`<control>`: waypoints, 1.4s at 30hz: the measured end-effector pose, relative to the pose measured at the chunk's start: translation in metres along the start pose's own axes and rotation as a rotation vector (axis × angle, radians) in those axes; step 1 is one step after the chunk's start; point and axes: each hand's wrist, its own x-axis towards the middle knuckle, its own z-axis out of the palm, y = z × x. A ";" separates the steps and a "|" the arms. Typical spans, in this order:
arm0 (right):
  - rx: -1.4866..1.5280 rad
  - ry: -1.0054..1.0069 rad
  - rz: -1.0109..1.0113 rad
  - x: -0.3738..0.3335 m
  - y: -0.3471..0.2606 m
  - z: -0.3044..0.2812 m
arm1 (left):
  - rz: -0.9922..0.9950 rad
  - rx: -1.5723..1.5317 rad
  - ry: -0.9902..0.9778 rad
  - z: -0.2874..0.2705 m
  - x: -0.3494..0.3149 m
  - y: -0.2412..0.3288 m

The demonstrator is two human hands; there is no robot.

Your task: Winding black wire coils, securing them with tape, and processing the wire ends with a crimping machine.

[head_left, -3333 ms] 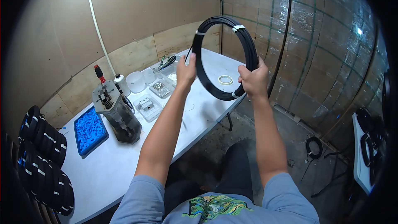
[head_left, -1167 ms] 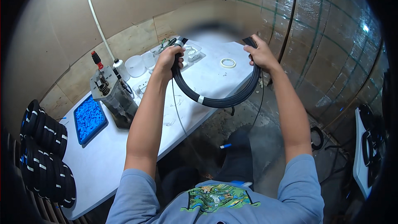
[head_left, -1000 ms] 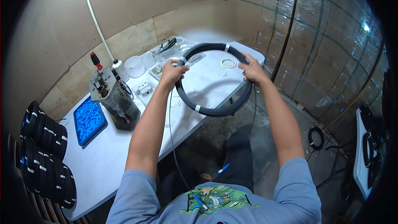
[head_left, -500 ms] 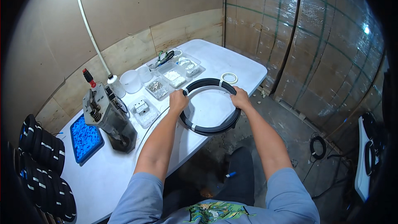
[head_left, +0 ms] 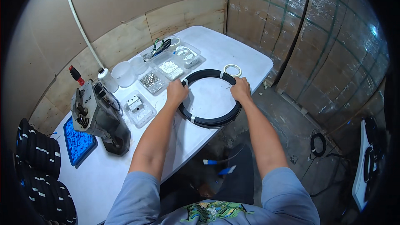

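A coil of black cable [head_left: 210, 122], bound with strips of white tape, is held between my two hands over the table's front edge. My left hand [head_left: 177, 92] is closed round the left side of the ring. Opposite it, my right hand [head_left: 241, 90] grips the upper right side. Below the coil, two blue-and-white cable ends [head_left: 227, 170] hang over my lap, slightly blurred. A roll of pale tape [head_left: 232, 71] lies on the table just beyond my right hand.
The white table [head_left: 243, 52] carries clear trays of small parts [head_left: 152, 81], a bench press [head_left: 102, 116], a blue tray of blue pieces [head_left: 79, 141] and a white bottle [head_left: 108, 80]. Black coils [head_left: 41, 179] are stacked at left. Wrapped cartons [head_left: 333, 54] stand at right.
Both hands keep hold of the coil. A cable strand beside my left forearm has gone from view, and a second blue end now shows over my lap. The view has shifted slightly.
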 end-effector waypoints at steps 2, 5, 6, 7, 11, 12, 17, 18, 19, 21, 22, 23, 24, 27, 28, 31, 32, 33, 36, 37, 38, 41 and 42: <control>0.025 0.018 0.006 0.002 -0.001 0.002 | -0.090 -0.046 -0.041 -0.009 -0.006 -0.003; 0.068 -0.001 0.034 0.006 0.000 0.004 | -0.078 -0.008 -0.103 -0.025 -0.025 0.003; 0.079 0.021 0.063 0.008 0.004 0.005 | -0.081 0.017 -0.128 -0.025 -0.029 0.002; 0.091 0.041 0.089 0.009 0.003 0.005 | -0.087 0.021 -0.125 -0.029 -0.034 0.001; 0.065 0.032 0.183 0.014 0.001 0.003 | -0.130 0.039 -0.232 -0.043 -0.044 0.008; 0.091 -0.003 0.208 0.015 0.001 0.002 | -0.152 0.005 -0.225 -0.035 -0.042 0.006; 0.086 -0.005 0.212 0.008 -0.007 0.001 | -0.245 -0.048 -0.150 -0.022 -0.043 0.013; 0.062 -0.022 0.214 0.007 -0.007 -0.001 | -0.242 -0.051 -0.151 -0.018 -0.041 0.012; 0.062 -0.024 0.213 0.005 -0.008 -0.002 | -0.253 -0.054 -0.135 -0.017 -0.039 0.009; 0.019 -0.015 0.167 -0.003 -0.006 -0.005 | -0.265 -0.055 -0.120 -0.013 -0.036 0.006; 0.017 -0.015 0.168 -0.009 -0.003 -0.005 | -0.259 -0.056 -0.138 -0.012 -0.033 0.008; 0.043 0.062 0.106 -0.019 0.000 -0.003 | -0.258 -0.054 -0.152 -0.012 -0.031 0.008; 0.068 0.139 0.045 -0.029 0.002 -0.001 | -0.262 -0.052 -0.152 -0.011 -0.028 0.006; -0.011 0.270 -0.198 -0.058 0.007 -0.001 | -0.185 -0.061 -0.200 -0.003 -0.015 0.002; 0.051 0.252 -0.272 -0.065 0.009 -0.003 | -0.132 -0.042 -0.191 0.000 -0.011 0.001; 0.065 -0.168 -0.482 -0.095 -0.003 -0.031 | -0.070 -0.014 -0.194 0.003 -0.001 -0.006; 0.059 -0.165 -0.476 -0.104 0.001 -0.031 | -0.080 -0.022 -0.219 0.002 0.000 -0.002; 0.010 -0.048 -0.614 -0.113 0.005 -0.030 | -0.090 -0.030 -0.243 0.000 0.001 0.001; -0.056 0.076 -0.788 -0.122 0.008 -0.027 | -0.090 -0.056 -0.224 0.001 0.001 -0.001; -0.071 0.082 -0.817 -0.123 0.007 -0.025 | -0.088 -0.058 -0.223 0.000 -0.001 0.000; -0.098 0.156 -0.865 -0.125 0.005 -0.023 | -0.112 -0.093 -0.217 -0.001 -0.003 0.001; -0.152 0.083 -0.732 -0.139 -0.019 -0.012 | -0.142 -0.159 -0.219 -0.007 -0.015 -0.001; -0.203 0.107 -0.711 -0.141 -0.028 -0.005 | -0.144 -0.189 -0.232 -0.007 -0.021 -0.001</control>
